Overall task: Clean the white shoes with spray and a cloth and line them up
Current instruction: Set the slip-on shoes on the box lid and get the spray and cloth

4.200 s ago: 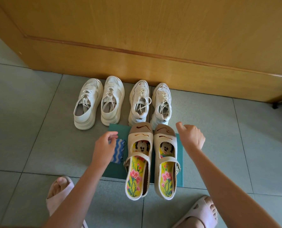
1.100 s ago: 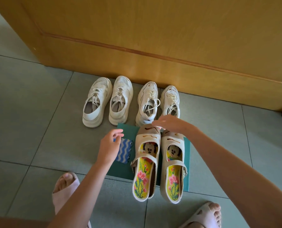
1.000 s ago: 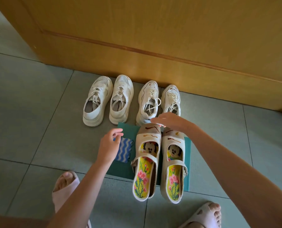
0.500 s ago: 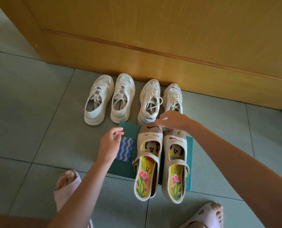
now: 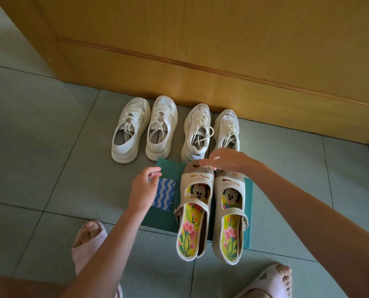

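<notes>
Two pairs of white sneakers stand toes to the wooden door: the left pair (image 5: 144,130) and the right pair (image 5: 211,134). Nearer me, a pair of beige strap shoes (image 5: 211,211) with embroidered insoles lies on a green mat (image 5: 170,171). My right hand (image 5: 226,161) hovers with relaxed fingers over the toes of the beige shoes, holding nothing. My left hand (image 5: 142,190) hangs with loosely curled fingers just above a blue-and-white wavy cloth (image 5: 164,196) on the mat. No spray bottle is in view.
The wooden door (image 5: 200,50) closes off the far side. Grey floor tiles (image 5: 39,147) spread left and right. My feet in pink slippers, the left slipper (image 5: 89,239) and the right slipper (image 5: 271,280), stand at the bottom.
My right hand moved from beside the right beige shoe to over the toes of the pair, its fingers spreading. My left hand stays above the cloth. The camera shifted slightly.
</notes>
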The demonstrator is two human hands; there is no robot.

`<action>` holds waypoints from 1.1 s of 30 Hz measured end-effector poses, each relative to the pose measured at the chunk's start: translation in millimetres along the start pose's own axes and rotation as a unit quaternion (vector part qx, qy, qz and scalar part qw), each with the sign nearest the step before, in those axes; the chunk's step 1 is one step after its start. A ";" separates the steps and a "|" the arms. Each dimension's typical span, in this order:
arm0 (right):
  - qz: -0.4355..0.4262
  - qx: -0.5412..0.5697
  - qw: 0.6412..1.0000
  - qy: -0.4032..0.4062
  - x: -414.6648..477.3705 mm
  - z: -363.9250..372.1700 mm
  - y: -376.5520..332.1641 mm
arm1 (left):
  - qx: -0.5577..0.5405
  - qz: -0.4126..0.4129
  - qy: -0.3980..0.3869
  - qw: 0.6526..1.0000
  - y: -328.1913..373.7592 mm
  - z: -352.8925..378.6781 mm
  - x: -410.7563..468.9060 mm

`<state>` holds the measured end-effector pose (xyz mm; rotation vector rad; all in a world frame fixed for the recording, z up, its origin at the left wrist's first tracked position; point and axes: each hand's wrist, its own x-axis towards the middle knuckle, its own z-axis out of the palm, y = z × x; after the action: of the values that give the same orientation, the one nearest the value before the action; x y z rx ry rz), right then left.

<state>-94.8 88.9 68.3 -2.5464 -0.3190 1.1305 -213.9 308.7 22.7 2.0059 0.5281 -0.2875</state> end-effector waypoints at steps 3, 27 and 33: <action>0.000 -0.056 0.998 -0.005 -4.4 0.7 0.1 | 0.005 0.000 0.001 1.000 1.4 0.3 -0.7; -0.097 0.267 0.957 0.051 -41.4 -22.3 -17.8 | 0.064 0.004 0.041 0.997 -20.4 1.3 1.0; -0.143 0.224 0.956 0.125 -18.2 15.5 -54.3 | 0.029 -0.055 0.027 0.998 -33.3 -0.1 -5.4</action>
<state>-122.1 136.0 92.0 -2.1228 -0.3114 0.6698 -234.7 321.0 -0.9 2.0490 0.6725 -0.3201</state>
